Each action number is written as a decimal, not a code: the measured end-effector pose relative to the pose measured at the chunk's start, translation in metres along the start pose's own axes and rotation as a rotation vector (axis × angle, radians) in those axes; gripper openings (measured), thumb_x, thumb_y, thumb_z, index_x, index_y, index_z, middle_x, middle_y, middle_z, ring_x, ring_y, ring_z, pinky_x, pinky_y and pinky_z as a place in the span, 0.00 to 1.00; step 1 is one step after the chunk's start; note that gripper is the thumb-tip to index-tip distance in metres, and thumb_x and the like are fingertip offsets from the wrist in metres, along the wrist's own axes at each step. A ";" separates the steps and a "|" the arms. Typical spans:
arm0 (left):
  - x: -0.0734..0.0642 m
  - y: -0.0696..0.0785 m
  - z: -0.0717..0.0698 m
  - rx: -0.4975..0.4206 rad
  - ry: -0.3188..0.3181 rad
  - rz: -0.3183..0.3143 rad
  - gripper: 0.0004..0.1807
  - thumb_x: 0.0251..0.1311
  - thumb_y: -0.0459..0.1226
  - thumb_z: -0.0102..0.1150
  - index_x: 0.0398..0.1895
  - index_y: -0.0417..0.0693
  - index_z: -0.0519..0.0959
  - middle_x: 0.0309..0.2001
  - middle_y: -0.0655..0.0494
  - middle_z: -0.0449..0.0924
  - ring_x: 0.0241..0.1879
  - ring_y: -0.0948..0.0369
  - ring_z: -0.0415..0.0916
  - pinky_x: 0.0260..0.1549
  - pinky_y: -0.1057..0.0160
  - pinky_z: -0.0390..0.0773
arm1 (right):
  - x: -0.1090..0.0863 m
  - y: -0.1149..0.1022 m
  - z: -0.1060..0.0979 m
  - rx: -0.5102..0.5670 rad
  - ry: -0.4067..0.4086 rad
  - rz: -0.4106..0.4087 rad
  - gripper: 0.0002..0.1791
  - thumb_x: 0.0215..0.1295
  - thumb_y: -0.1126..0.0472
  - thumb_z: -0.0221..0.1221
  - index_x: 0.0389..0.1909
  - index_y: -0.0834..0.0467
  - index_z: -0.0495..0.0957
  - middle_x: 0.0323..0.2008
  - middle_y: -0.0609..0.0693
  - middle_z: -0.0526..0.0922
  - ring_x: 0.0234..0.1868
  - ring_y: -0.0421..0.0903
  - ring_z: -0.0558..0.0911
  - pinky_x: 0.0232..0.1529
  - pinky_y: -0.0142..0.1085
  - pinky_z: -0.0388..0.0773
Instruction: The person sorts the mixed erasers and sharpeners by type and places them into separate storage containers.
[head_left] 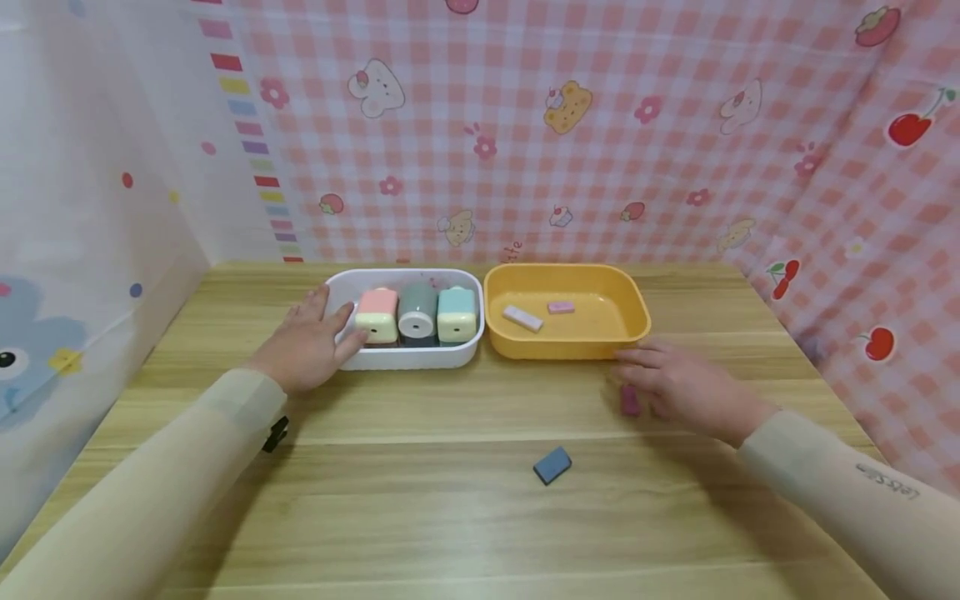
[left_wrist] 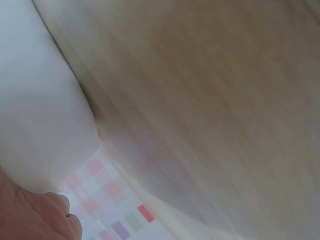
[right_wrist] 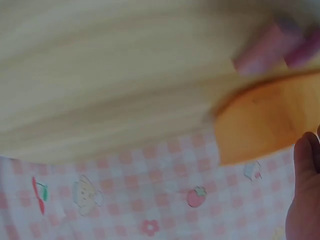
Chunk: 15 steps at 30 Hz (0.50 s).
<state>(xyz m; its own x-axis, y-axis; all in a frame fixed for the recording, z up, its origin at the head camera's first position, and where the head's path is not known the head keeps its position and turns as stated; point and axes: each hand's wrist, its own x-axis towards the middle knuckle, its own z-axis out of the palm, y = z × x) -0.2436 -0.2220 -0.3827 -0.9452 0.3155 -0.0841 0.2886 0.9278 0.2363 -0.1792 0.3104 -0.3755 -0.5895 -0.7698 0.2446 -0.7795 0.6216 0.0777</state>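
In the head view my left hand (head_left: 303, 342) rests over the left end of a white tray (head_left: 420, 358), fingers spread across its rim. Inside the tray stand three pencil sharpeners: a pink and cream one (head_left: 377, 315), a grey and white one (head_left: 417, 310) and a teal and cream one (head_left: 457, 313). By the front right corner of a yellow tray (head_left: 555, 348) is my right hand (head_left: 686, 392), its fingers extended and blurred. A magenta block (head_left: 629, 401), shaped like an eraser, lies beside the fingertips. The right wrist view shows a paler pink block (right_wrist: 267, 47) near the magenta one.
Two small eraser-like blocks, one white (head_left: 522, 318) and one pink (head_left: 560, 307), lie in the yellow tray. A blue-grey block (head_left: 552, 465) is on the wooden table (head_left: 420, 517) towards the front. Patterned cloth (head_left: 480, 183) hangs behind and at both sides.
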 end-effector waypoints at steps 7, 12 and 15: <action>-0.001 0.000 -0.002 0.004 0.006 0.000 0.48 0.78 0.68 0.26 0.85 0.41 0.52 0.84 0.29 0.27 0.83 0.29 0.30 0.81 0.32 0.36 | -0.020 0.000 0.013 0.086 -0.067 0.061 0.21 0.68 0.62 0.69 0.61 0.54 0.86 0.60 0.56 0.87 0.62 0.58 0.85 0.61 0.56 0.82; -0.001 0.001 -0.001 0.001 0.006 0.002 0.48 0.78 0.68 0.27 0.85 0.40 0.53 0.84 0.29 0.28 0.83 0.29 0.30 0.81 0.32 0.35 | -0.024 0.001 0.020 0.120 -0.088 0.062 0.21 0.68 0.60 0.70 0.61 0.54 0.86 0.59 0.55 0.88 0.60 0.55 0.86 0.62 0.54 0.82; -0.001 0.001 0.000 -0.001 -0.001 0.001 0.48 0.78 0.68 0.27 0.85 0.41 0.53 0.84 0.30 0.28 0.83 0.29 0.29 0.81 0.32 0.35 | -0.023 0.001 0.023 0.122 -0.063 0.045 0.20 0.65 0.60 0.71 0.59 0.55 0.88 0.56 0.55 0.89 0.58 0.54 0.87 0.60 0.53 0.83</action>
<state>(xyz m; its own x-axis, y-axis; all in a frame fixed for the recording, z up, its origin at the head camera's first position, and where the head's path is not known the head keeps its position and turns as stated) -0.2426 -0.2215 -0.3823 -0.9447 0.3167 -0.0851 0.2894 0.9272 0.2376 -0.1710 0.3252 -0.4029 -0.6336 -0.7515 0.1839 -0.7696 0.6365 -0.0509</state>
